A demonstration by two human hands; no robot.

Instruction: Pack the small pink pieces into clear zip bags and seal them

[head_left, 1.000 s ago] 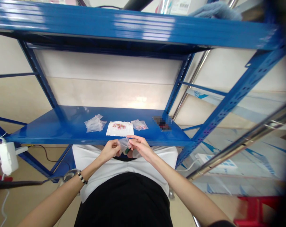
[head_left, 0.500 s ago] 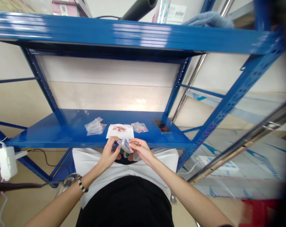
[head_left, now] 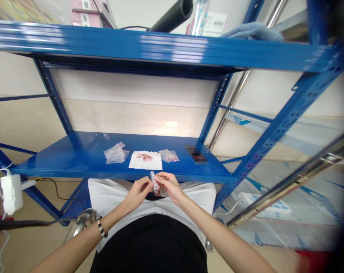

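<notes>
Between my hands, just in front of the shelf edge, is a small clear plastic bag (head_left: 154, 181), narrow and crumpled. My left hand (head_left: 139, 191) pinches its left side, and my right hand (head_left: 168, 185) grips it from the right. On the blue shelf behind them lies a white sheet (head_left: 145, 164) bearing a heap of small pink and gold pieces (head_left: 144, 156). Left of the sheet are several flat clear bags (head_left: 115, 153), overlapping. To its right rests a clear bag with small pink pieces (head_left: 169, 156) inside.
A blurred-out dark object (head_left: 197, 153) lies at the shelf's right end. Overhead, the upper blue shelf (head_left: 160, 47) holds pink boxes, a black tube (head_left: 173, 16) and a blue cloth (head_left: 253, 31). A white power adapter (head_left: 11, 194) hangs at left; a metal pole (head_left: 291, 174) slants at right.
Both hands have drawn slightly down toward my lap with the bag. The bag, spread out and triangular before, now looks narrower and bunched. The view has shifted slightly.
</notes>
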